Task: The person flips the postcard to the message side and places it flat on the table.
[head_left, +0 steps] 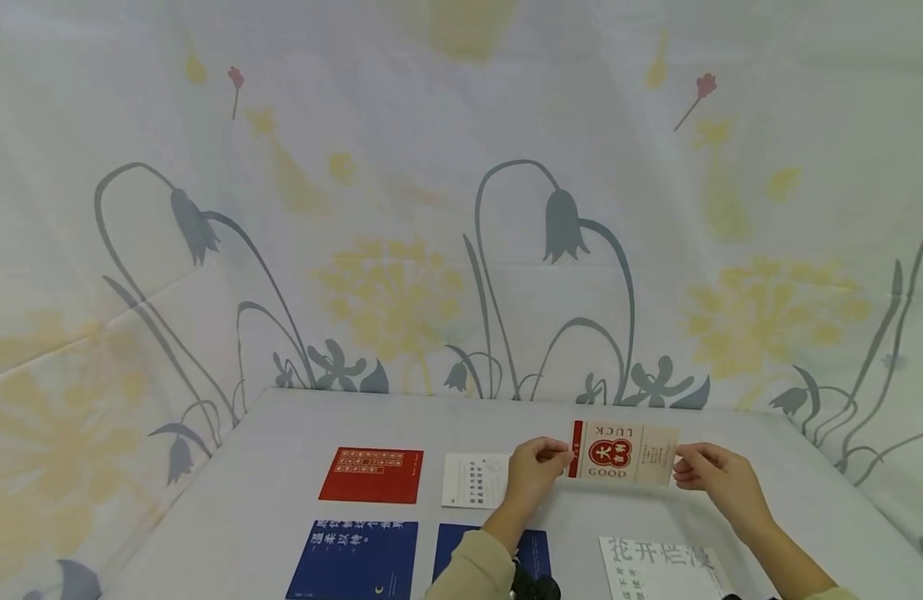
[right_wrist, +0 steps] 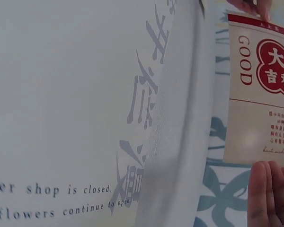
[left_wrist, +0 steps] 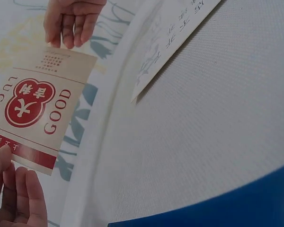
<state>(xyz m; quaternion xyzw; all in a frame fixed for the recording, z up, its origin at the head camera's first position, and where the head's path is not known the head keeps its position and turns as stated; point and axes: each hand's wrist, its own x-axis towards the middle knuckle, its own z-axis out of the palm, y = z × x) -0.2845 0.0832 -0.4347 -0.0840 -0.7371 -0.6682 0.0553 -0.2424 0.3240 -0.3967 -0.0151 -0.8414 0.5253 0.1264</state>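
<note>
A cream postcard (head_left: 656,454) with a red band and a red emblem between the words GOOD and LUCK is held over the table's right side. My left hand (head_left: 535,473) pinches its red-banded end between thumb and fingers. At the opposite end, my right hand (head_left: 722,485) pinches the plain edge. Both wrist views show the card's printed face, with the left fingers (left_wrist: 33,194) at the band and the right fingers (right_wrist: 267,194) at the other end. Below the right hand lies a white card (head_left: 649,571) with grey characters.
On the white table (head_left: 229,500) lie a red card (head_left: 382,483), a white card (head_left: 465,487) partly behind my left hand, a blue card (head_left: 364,562), and another blue card (head_left: 450,546) partly covered by my left sleeve. A flower-printed cloth (head_left: 431,208) rises behind the table.
</note>
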